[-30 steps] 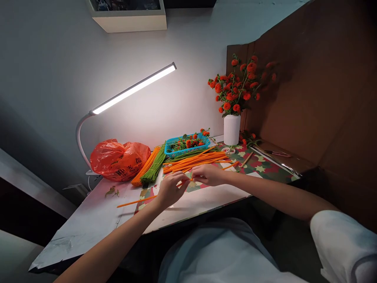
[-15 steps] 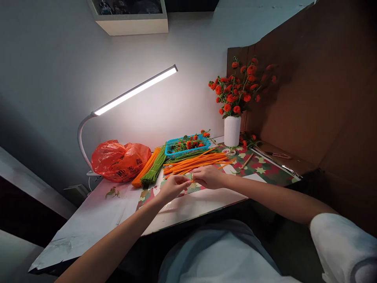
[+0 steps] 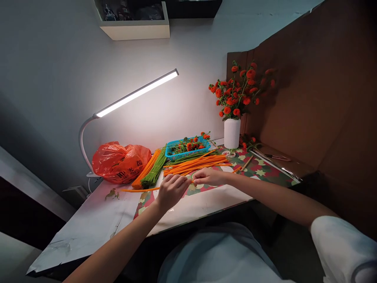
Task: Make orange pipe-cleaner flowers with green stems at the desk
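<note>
An orange pipe cleaner (image 3: 140, 190) runs out to the left from my left hand (image 3: 173, 190), whose fingers are closed around it. My right hand (image 3: 208, 177) pinches the same orange strand right beside the left fingertips, over the patterned mat. The part between the two hands is mostly hidden by fingers. Just behind my hands lies a loose pile of orange pipe cleaners (image 3: 197, 163). To the left of that pile rest a green bundle (image 3: 154, 169) and an orange bundle (image 3: 145, 169) of pipe cleaners.
A blue basket (image 3: 169, 154) holds orange flowers with green stems. Behind it to the right stands a white ribbed vase (image 3: 232, 133) of orange flowers. An orange plastic bag (image 3: 120, 161) sits under the lit lamp (image 3: 138, 93). White tape rolls (image 3: 229, 154) and a stick (image 3: 247, 162) lie rightward.
My left hand has turned over, knuckles now up, and the orange pipe cleaner now shows stretching left from it. My right hand stays at nearly the same spot. The view has tilted slightly up.
</note>
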